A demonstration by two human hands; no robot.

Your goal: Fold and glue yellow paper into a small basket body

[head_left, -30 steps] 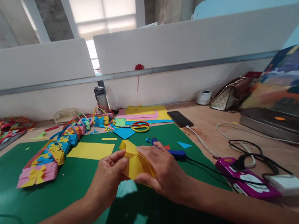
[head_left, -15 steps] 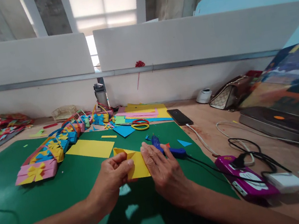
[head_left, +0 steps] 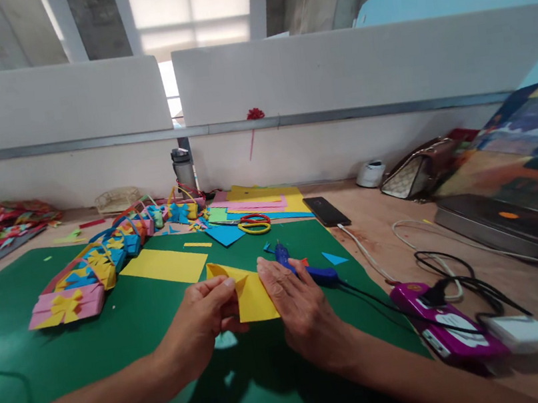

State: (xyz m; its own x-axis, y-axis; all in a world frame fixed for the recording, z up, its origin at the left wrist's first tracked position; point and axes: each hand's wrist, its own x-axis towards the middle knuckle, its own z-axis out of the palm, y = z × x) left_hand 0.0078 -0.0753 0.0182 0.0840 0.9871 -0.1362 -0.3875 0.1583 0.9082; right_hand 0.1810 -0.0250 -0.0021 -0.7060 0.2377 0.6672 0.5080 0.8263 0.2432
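Observation:
A piece of folded yellow paper point(head_left: 256, 299) is held between both hands above the green mat point(head_left: 134, 349). My left hand point(head_left: 196, 323) pinches its left side, thumb on top of a raised, creased flap. Against the paper's right side lies my right hand point(head_left: 306, 307), fingers held close together; its thumb is hidden. Just beyond the right hand rests a blue glue gun point(head_left: 321, 276), its cord running right. Farther off, a flat yellow sheet point(head_left: 165, 265) lies on the mat.
Small paper baskets point(head_left: 70, 306) stand in a row at left. Scissors point(head_left: 255, 226) lie near stacked coloured paper point(head_left: 292, 192). A phone point(head_left: 326, 211), a purple power strip point(head_left: 446, 323) with tangled cables and a handbag point(head_left: 406, 174) occupy the right. A bottle point(head_left: 184, 172) stands behind.
My left thumb has shifted up and left along the paper's flap, exposing more of the yellow face. The paper and right hand have moved slightly right; the whole view has shifted a little.

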